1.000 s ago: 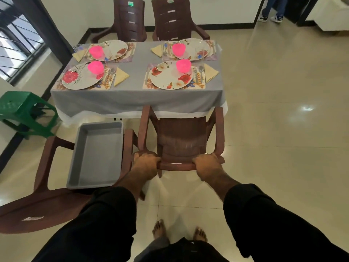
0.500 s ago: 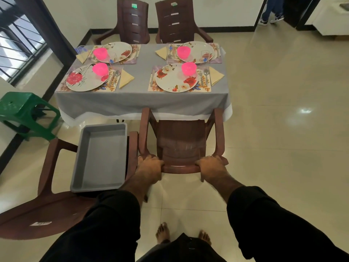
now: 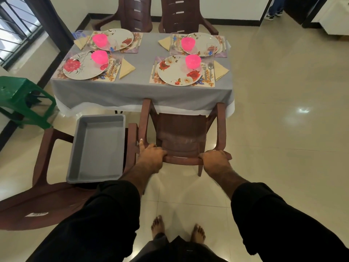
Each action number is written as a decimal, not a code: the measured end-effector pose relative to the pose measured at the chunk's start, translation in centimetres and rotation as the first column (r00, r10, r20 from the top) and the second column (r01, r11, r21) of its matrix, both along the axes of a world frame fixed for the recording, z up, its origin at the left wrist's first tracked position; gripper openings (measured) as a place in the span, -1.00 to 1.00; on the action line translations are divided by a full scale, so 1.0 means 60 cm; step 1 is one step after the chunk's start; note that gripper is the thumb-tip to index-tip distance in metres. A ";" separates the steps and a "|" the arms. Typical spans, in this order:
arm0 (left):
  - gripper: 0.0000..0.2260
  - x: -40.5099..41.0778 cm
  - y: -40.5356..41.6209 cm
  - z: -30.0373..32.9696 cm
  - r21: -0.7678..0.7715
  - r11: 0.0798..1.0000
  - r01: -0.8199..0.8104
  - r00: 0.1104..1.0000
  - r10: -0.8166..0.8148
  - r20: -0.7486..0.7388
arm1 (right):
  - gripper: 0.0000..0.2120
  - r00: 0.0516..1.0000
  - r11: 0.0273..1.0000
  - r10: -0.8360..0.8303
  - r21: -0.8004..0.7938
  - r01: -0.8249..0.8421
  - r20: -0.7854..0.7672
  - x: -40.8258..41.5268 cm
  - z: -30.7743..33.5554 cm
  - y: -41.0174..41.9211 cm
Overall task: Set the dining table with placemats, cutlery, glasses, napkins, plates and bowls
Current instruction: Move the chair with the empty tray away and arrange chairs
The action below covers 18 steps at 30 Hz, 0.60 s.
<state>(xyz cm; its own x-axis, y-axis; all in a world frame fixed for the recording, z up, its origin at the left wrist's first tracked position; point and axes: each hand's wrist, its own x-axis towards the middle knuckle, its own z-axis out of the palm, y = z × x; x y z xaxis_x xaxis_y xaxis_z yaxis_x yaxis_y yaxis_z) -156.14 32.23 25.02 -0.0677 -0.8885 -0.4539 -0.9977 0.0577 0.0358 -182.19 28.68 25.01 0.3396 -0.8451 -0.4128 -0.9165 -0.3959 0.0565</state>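
The dining table (image 3: 139, 89) has a grey cloth and several place settings. Each has a floral placemat (image 3: 207, 83), a flowered plate (image 3: 179, 71), a pink bowl (image 3: 193, 61), cutlery (image 3: 207, 69), a clear glass (image 3: 211, 48) and a folded yellow napkin (image 3: 220, 70). A brown plastic chair (image 3: 181, 137) stands at the table's near edge, its front under the cloth. My left hand (image 3: 152, 154) and my right hand (image 3: 215, 157) both grip the top of its backrest.
A second brown chair (image 3: 43, 195) on the left carries an empty grey tray (image 3: 98, 148). A green stool (image 3: 20, 99) stands further left. Two more brown chairs (image 3: 179, 14) sit at the far side. Someone's legs (image 3: 273, 8) show at the far right doorway.
The chair in my hands has slid forward toward the table, and I have stepped closer with it. My left index finger now points along the armrest.
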 end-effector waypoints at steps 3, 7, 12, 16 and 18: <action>-0.53 0.001 -0.010 0.000 -0.005 1.000 0.002 1.000 -0.001 0.016 | -0.77 1.000 1.000 0.013 -0.002 -0.013 -0.029 0.005 0.009 -0.005; -0.58 -0.014 -0.004 0.004 -0.007 1.000 -0.005 1.000 0.005 -0.002 | -0.77 0.997 0.999 0.037 0.012 -0.037 -0.068 -0.003 0.018 -0.003; -0.59 -0.032 0.013 0.014 -0.010 1.000 -0.013 1.000 0.013 -0.012 | -0.77 0.998 0.999 0.045 0.008 -0.045 -0.040 -0.024 0.004 0.010; -0.59 -0.061 0.024 0.005 0.005 0.999 -0.048 0.998 0.048 -0.030 | -0.78 0.998 0.998 0.061 -0.029 -0.062 -0.031 -0.056 -0.003 0.016; -0.61 -0.064 0.014 0.008 0.012 0.998 -0.067 0.997 0.067 -0.035 | -0.79 0.999 0.998 0.052 -0.044 -0.052 0.004 -0.056 -0.001 0.010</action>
